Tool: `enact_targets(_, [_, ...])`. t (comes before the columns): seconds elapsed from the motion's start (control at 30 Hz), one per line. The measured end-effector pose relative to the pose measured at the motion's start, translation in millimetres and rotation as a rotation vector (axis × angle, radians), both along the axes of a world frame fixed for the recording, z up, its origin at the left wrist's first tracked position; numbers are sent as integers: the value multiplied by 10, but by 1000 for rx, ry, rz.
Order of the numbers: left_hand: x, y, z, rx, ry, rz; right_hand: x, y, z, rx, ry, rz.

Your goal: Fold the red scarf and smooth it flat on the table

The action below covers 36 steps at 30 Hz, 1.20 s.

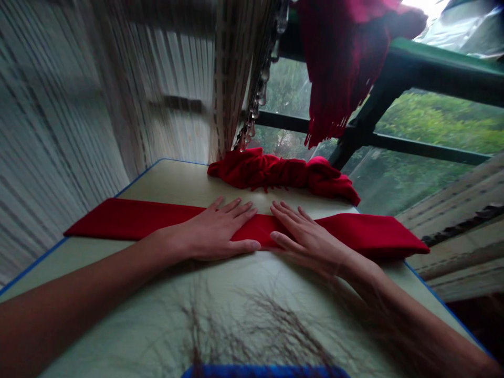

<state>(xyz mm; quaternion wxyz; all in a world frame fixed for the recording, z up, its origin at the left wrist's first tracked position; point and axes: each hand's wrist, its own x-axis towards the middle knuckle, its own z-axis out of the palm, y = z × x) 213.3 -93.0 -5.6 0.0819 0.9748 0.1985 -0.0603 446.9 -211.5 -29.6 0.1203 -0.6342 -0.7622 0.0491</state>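
A red cloth folded into a long flat strip, seemingly a scarf [129, 218], lies across the table from left to right. My left hand [220, 228] rests palm down on its middle, fingers spread and thumb stretched to the right. Palm down a little to the right, my right hand [303, 231] also lies on the cloth with its fingers apart. A short stretch of red fabric shows between the two hands. The strip's right end sticks out past the table's edge, and its left end lies close to the left edge.
A crumpled red scarf [271, 170] with fringe lies along the table's [236, 304] far edge. Another fringed red scarf [346, 68] hangs in front of the green-framed window [441, 121]. String curtains [173, 79] hang at the left. Strands of hair [271, 325] cross the near view.
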Motion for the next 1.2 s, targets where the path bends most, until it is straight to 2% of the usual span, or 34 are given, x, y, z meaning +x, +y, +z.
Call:
enact_targets(0.17, [7, 15, -34, -1, -21, 27, -68, 35, 25, 120, 8, -30])
enact_targets(0.37, [2, 36, -63, -11, -19, 15, -166, 20, -21, -48, -20, 18])
enact_targets(0.53, [-9, 36, -55, -22, -25, 4, -68, -44, -1, -110, -41, -62])
enact_targets(0.63, [0, 22, -44, -28, -34, 6, -34, -51, 10, -86, -47, -88])
enact_targets(0.77, [15, 4, -28, -19, -3, 21, -17, -30, -21, 14, -47, -52])
enact_targets(1.0, [13, 2, -17, -33, -33, 20, 74, -40, -72, -42, -70, -110])
enact_targets(1.2, [16, 8, -25, -25, -22, 9, 39, -27, -64, 1, -75, -44])
